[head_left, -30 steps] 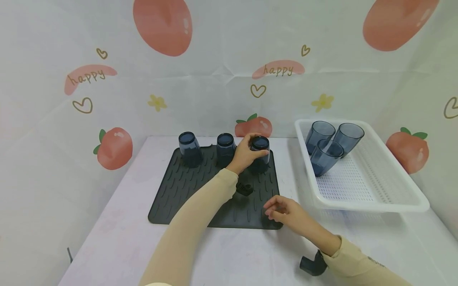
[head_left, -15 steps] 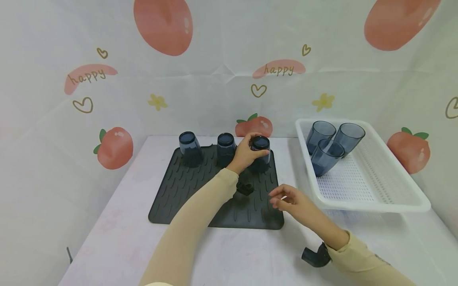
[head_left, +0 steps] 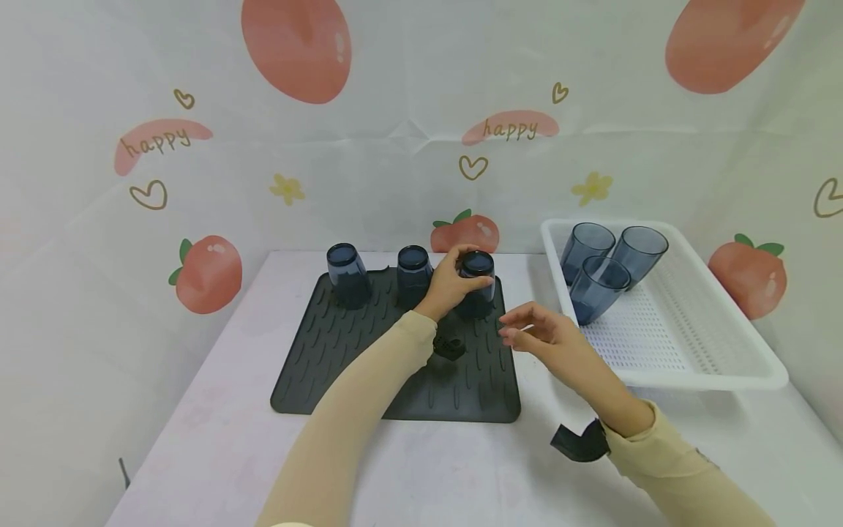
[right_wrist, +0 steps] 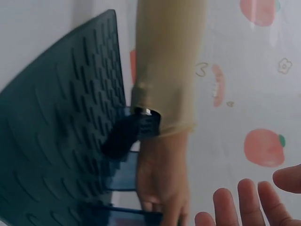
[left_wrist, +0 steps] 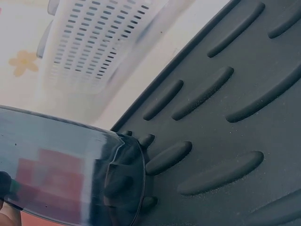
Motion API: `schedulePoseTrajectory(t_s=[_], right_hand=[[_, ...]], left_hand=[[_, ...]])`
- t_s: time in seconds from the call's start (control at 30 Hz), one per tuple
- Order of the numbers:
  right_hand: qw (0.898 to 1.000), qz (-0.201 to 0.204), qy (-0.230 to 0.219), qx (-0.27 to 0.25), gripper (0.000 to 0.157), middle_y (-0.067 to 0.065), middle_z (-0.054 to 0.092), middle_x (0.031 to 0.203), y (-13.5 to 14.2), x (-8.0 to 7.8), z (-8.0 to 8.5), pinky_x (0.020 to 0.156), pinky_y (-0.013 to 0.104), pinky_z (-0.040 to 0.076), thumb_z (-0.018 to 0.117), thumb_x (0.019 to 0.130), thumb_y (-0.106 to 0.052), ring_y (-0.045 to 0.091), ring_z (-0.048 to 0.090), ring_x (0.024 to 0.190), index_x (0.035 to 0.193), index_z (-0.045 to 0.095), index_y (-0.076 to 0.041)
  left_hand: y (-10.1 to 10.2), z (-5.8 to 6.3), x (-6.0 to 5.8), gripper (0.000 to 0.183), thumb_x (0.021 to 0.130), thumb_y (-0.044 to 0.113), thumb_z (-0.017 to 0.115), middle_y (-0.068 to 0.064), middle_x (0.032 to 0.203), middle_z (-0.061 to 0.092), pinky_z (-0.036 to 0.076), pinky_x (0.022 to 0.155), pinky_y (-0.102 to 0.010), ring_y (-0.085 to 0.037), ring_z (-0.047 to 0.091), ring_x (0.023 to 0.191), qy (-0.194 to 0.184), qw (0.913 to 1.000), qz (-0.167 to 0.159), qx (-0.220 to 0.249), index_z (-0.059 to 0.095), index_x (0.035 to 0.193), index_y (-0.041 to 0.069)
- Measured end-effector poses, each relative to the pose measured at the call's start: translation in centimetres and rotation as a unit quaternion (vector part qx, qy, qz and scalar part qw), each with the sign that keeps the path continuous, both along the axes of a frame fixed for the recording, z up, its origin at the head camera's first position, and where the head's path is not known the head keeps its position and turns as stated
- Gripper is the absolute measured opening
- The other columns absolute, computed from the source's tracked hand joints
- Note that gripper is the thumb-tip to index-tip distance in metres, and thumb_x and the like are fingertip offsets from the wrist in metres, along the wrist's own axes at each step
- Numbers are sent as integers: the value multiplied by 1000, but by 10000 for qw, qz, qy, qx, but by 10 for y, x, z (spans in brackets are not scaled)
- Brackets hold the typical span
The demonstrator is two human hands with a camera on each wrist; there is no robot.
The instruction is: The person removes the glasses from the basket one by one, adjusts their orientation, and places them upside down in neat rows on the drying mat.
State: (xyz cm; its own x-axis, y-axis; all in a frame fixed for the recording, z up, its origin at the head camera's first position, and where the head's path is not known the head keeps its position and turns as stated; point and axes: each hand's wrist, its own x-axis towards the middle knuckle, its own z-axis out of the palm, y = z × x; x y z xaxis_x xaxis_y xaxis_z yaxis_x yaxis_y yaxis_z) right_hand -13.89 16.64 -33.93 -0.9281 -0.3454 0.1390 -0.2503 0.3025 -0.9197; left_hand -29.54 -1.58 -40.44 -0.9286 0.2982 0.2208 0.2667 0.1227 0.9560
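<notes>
My left hand (head_left: 449, 285) grips an upside-down blue glass (head_left: 478, 293) at the back right of the dark ridged mat (head_left: 342, 366). In the left wrist view that glass (left_wrist: 56, 165) has its rim down against the mat's ridges. Two more upside-down glasses stand on the mat to the left, a middle glass (head_left: 413, 274) and a far-left glass (head_left: 347, 274). My right hand (head_left: 549, 340) hovers off the mat's right edge, fingers loosely bent and holding nothing. Its fingertips (right_wrist: 223, 200) show at the bottom of the right wrist view.
A white perforated basket (head_left: 737, 377) stands at the right. Three upright, leaning blue glasses sit in its left part, the nearest glass (head_left: 599, 289) among them. A patterned cloth (head_left: 395, 176) hangs behind the table. Dark camera mounts stick out from both wrists.
My right hand has moved up and slightly right, away from the mat's front right corner toward the basket's left side. The left hand stays on its glass.
</notes>
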Motion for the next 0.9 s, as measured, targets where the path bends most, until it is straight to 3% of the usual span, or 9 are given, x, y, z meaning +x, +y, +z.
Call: schedulePoseTrajectory(t_s=[0.13,0.3,0.47,0.57,0.77,0.9], right_hand=[[9989,-108,319,-320,21,6,64,103,7,-3,9,82,21,56,58,96,-6,6,67,90,113,57,6],[9958,-215,630,-628,16,-5,64,101,19,-6,21,82,19,56,57,96,-4,4,66,93,111,61,-7],[9927,-447,825,-752,19,-4,66,102,32,-9,33,83,16,54,57,97,-5,5,66,94,113,61,-14],[9891,-508,936,-1018,19,-2,68,102,39,-13,36,82,17,55,57,96,-3,7,68,93,112,61,-11],[9779,-526,1014,-1749,20,4,67,103,51,-20,39,82,21,56,57,95,0,10,70,91,115,57,3],[9681,-554,1107,-2177,18,5,67,102,56,-24,41,81,23,57,56,95,2,12,68,92,113,59,4]], left_hand=[[0,0,-1,60,83,13,78,-7,131,53,48,100,-30,-21,54,120,-14,10000,29,-33,48,135,16],[-1,2,-1,62,82,13,78,-7,133,52,47,102,-33,-20,53,123,-204,9998,-39,-3,48,136,17],[-3,20,12,62,84,8,76,-14,135,50,47,102,-34,-25,52,124,-300,9995,-119,-50,46,138,10],[-4,29,21,61,84,7,75,-16,136,49,47,102,-33,-26,52,125,-282,9994,-138,-113,45,138,8],[-4,31,22,62,84,7,74,-14,137,48,46,104,-33,-26,50,128,-341,9993,-145,-94,45,138,9],[-4,30,22,61,85,7,74,-14,137,48,46,104,-33,-26,50,128,-338,9992,-172,-106,45,138,8]])
